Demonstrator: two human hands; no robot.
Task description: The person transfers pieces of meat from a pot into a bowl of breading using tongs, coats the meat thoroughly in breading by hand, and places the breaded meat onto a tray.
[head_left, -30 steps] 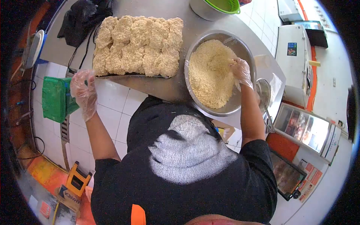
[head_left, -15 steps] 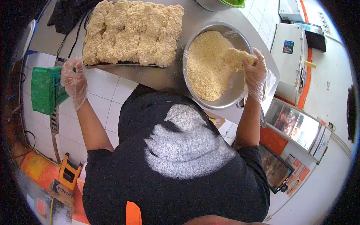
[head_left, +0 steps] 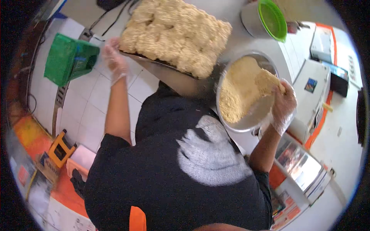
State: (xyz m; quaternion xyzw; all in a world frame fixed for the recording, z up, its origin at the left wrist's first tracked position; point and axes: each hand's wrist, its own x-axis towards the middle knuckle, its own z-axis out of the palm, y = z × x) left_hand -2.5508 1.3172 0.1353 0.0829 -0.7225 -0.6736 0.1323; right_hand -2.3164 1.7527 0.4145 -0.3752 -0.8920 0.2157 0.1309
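My right hand (head_left: 284, 102), in a clear plastic glove, is closed on the narrow end of a crumb-coated piece of chicken (head_left: 266, 82). The piece is over a metal bowl (head_left: 252, 128) of pale breading crumbs (head_left: 237, 90), at the bowl's right side. My left hand (head_left: 114, 61), also gloved, is at the left corner of a dark tray (head_left: 162, 63). Its fingers are blurred, and I cannot tell whether they grip the tray's edge. Crumb-coated pieces (head_left: 177, 34) cover the tray, packed close together.
A pot with a green strainer (head_left: 273, 19) stands behind the bowl on the metal table (head_left: 231, 46). A green crate (head_left: 63, 61) is off to the left, beside tiled floor. Dark cables (head_left: 111, 25) lie near the tray. White freezers (head_left: 308, 96) line the right.
My view has turned, so the tray, bowl and hands appear shifted right and lower. The chicken piece is still in my right hand over the bowl. The left hand stays by the tray corner.
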